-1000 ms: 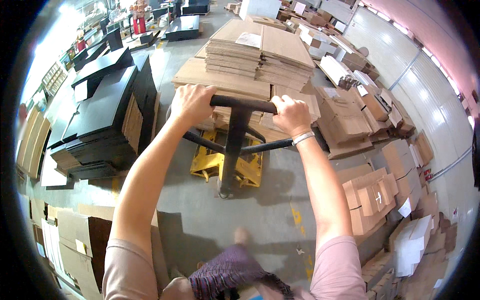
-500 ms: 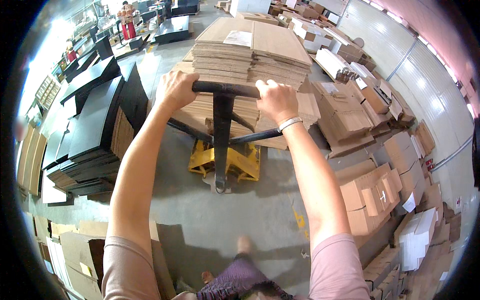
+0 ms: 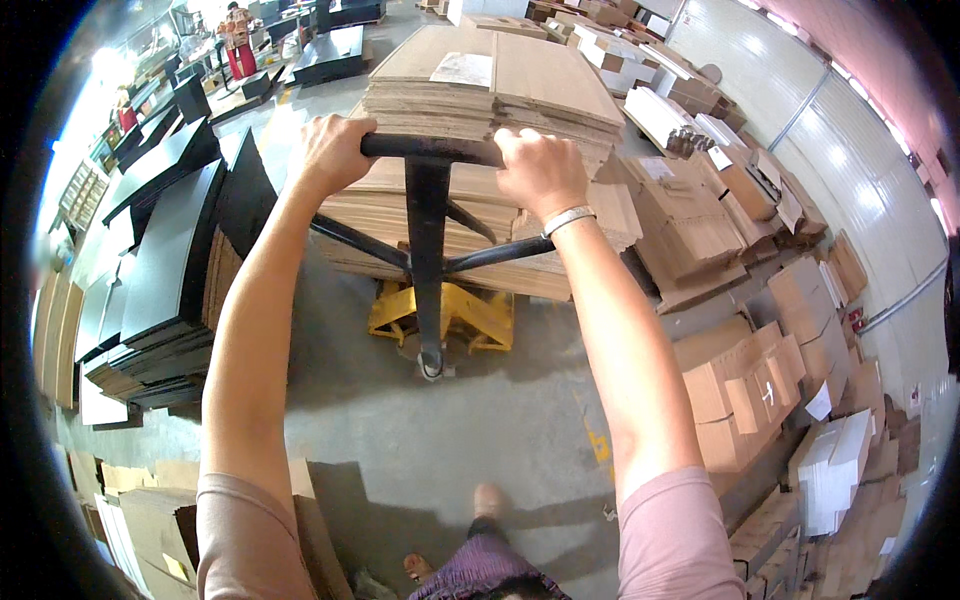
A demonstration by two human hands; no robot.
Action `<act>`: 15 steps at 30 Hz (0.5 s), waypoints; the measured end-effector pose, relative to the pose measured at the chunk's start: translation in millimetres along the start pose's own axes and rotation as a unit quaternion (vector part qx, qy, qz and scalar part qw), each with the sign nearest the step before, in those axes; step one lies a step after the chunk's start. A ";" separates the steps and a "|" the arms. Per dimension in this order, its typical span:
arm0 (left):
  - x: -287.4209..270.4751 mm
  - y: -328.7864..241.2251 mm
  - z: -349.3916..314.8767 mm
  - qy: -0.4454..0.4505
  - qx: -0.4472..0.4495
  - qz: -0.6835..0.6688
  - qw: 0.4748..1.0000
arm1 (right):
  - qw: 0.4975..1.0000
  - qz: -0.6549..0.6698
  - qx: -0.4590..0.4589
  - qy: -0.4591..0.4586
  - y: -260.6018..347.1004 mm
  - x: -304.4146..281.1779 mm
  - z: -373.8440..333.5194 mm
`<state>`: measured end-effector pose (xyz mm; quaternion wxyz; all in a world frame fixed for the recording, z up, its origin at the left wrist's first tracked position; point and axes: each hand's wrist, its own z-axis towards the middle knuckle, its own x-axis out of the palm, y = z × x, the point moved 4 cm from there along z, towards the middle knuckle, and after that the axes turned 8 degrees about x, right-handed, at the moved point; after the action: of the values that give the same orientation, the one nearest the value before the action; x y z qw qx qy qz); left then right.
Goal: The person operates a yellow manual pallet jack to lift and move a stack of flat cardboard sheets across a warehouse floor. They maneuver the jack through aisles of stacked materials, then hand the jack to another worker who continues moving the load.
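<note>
A tall stack of cardboard sheets [image 3: 490, 105] stands far and central, just beyond the front of the yellow pallet jack [image 3: 470, 315]. The jack's black handle [image 3: 430, 148] appears farther left and farther off than a second ago. Left hand [image 3: 335, 155] and right hand [image 3: 543, 172], apart, stay clamped on its crossbar.

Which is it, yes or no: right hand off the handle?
No: the right hand grips the right end of the black pallet jack handle.
</note>
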<state>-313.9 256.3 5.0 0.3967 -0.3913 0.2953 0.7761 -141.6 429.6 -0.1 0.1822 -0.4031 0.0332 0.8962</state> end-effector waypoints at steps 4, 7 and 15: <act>9.5 5.2 11.0 -0.010 0.004 -0.013 1.000 | 1.000 0.001 0.003 -0.007 -4.5 11.8 11.2; 7.6 4.4 18.6 -0.015 0.006 -0.011 1.000 | 1.000 -0.008 -0.001 -0.014 -7.1 19.3 19.3; 27.1 14.0 41.5 0.000 0.001 -0.004 1.000 | 1.000 -0.008 -0.003 -0.015 -16.3 34.5 37.1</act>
<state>-351.4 291.5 5.8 0.4006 -0.3920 0.2947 0.7740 -183.2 462.9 0.9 0.1887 -0.3901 0.0246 0.9009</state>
